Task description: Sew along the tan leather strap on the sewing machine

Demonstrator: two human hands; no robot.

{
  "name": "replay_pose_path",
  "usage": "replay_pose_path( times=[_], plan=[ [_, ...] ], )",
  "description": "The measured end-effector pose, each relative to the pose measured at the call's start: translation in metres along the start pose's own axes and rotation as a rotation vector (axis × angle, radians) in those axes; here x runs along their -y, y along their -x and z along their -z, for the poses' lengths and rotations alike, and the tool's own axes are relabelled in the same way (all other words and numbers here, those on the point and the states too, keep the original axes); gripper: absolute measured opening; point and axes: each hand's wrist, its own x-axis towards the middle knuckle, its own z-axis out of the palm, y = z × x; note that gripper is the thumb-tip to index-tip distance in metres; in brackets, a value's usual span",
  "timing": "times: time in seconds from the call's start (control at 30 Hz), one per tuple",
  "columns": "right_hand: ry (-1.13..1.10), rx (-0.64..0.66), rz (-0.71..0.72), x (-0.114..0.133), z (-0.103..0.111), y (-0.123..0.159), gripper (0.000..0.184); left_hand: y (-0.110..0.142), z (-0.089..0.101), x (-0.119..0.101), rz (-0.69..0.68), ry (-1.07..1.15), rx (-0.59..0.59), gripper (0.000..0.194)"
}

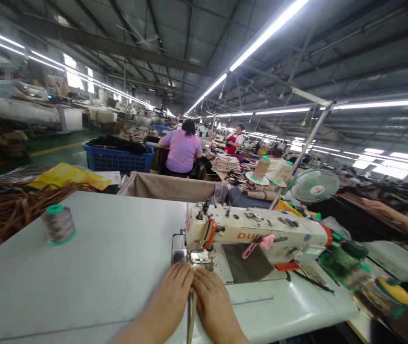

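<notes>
A narrow tan strap (191, 319) runs from the near table edge up to the needle area of a white sewing machine (239, 229). My left hand (172, 292) lies along the strap's left side, fingers together and pressed on it just before the presser foot. From the right, my right hand (211, 294) presses on the same strap, its fingertips close to the left hand's. The fingers cover the strap's far end, and the needle tip cannot be made out.
A grey thread cone (59, 225) stands on the pale tabletop (117, 248) at left. Brown strips (20, 210) are heaped beyond the left edge. A fan (314, 186) and several thread spools are at right. A blue basket (117, 157) stands behind, near a seated person (183, 149).
</notes>
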Motion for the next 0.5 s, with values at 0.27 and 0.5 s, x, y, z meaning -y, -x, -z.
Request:
replay_pose_path(
  times=[0.27, 0.5],
  plan=[
    [0.061, -0.109, 0.189, -0.022, -0.017, 0.0, 0.035, 0.016, 0.068, 0.006, 0.01, -0.084, 0.149, 0.033],
    [0.096, -0.149, 0.284, -0.035, -0.031, -0.001, 0.046, 0.064, 0.111, 0.06, 0.358, -0.278, 0.206, 0.043]
  ],
)
